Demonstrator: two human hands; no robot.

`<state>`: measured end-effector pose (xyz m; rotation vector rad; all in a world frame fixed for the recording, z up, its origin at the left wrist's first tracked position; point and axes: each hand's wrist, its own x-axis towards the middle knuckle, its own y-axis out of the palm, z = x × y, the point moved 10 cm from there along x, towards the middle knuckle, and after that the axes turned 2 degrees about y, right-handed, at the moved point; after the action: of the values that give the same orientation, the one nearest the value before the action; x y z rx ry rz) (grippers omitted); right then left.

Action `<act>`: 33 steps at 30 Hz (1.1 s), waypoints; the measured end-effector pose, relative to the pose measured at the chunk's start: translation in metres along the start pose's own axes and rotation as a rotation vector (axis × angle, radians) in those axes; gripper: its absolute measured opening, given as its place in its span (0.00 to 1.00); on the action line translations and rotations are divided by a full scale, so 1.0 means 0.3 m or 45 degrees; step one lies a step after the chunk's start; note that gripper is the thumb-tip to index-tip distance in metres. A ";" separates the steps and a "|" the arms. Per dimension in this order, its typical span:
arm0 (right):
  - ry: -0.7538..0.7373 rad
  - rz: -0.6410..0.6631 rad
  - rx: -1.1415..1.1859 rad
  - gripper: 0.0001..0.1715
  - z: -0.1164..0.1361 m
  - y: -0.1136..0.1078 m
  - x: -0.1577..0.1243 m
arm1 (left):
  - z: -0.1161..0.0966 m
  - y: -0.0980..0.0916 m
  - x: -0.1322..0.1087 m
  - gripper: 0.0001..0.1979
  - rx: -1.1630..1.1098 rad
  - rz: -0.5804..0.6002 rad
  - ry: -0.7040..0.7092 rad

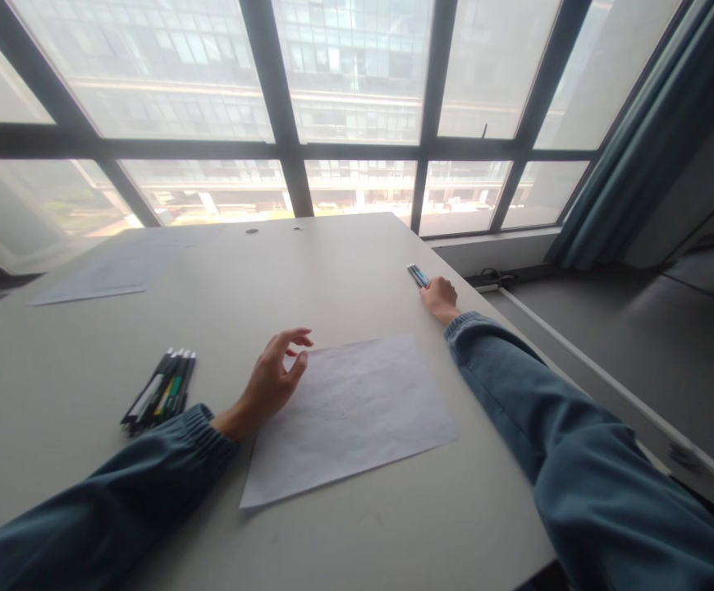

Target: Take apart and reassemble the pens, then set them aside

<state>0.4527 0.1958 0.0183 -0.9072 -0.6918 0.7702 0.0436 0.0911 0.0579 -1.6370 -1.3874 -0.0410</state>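
Observation:
My left hand hovers at the left edge of a white sheet of paper, thumb and fingers apart with nothing between them. Faint grey lines mark the paper, too pale to make out. Near the table's right edge, my right hand is closed around the near end of a small bundle of slim pens. Their far ends stick out beyond the fingers, and the rest is hidden by the hand. Left of my left forearm lies a bunch of dark pens with white tips, some with green and yellow parts.
Another pale sheet lies on the white table at the far left. Two small round fittings sit near the back edge. Large windows stand behind the table, with a blue curtain at the right.

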 end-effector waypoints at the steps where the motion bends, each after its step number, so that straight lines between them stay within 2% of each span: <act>1: 0.001 -0.001 -0.001 0.17 -0.001 0.001 0.001 | -0.001 0.000 0.000 0.17 0.000 0.001 0.000; 33: -0.072 -0.001 -0.029 0.17 -0.017 0.010 -0.012 | -0.018 0.003 -0.005 0.16 0.027 0.068 -0.048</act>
<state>0.4539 0.1919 0.0127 -0.9087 -0.7521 0.7910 0.0466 0.0866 0.0594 -1.6634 -1.3673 0.0355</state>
